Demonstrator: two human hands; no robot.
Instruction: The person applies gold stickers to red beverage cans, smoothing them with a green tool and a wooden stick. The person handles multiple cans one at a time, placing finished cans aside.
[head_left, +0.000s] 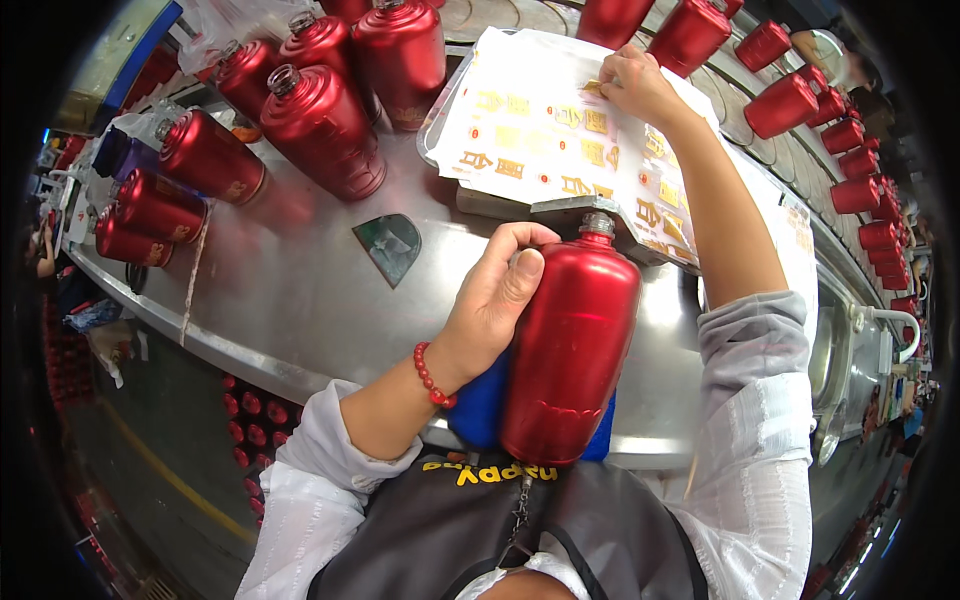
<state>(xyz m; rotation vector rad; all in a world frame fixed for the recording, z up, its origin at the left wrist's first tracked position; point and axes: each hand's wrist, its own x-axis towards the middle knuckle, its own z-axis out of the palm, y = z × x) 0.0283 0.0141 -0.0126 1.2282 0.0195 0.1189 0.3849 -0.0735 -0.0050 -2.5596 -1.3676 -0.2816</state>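
My left hand (490, 300) is wrapped round the upper side of a glossy red bottle (572, 350). The bottle leans toward me, its bare glass neck pointing away and its base against my dark apron. A blue cloth (482, 405) shows beside and behind it. At the far side, my right hand (640, 85) reaches over a white sheet (480, 60) printed with rows of gold characters and small red marks. Its fingertips pinch a small gold decal (592, 88) at the sheet's upper part. The sheet lies on a raised tray (432, 140).
Several red bottles (325, 130) stand at the back left of the metal table (290, 290). A dark, flat, rounded scraper-like piece (388, 248) lies left of my left hand. On the right, a conveyor (740, 95) carries more red bottles (782, 105).
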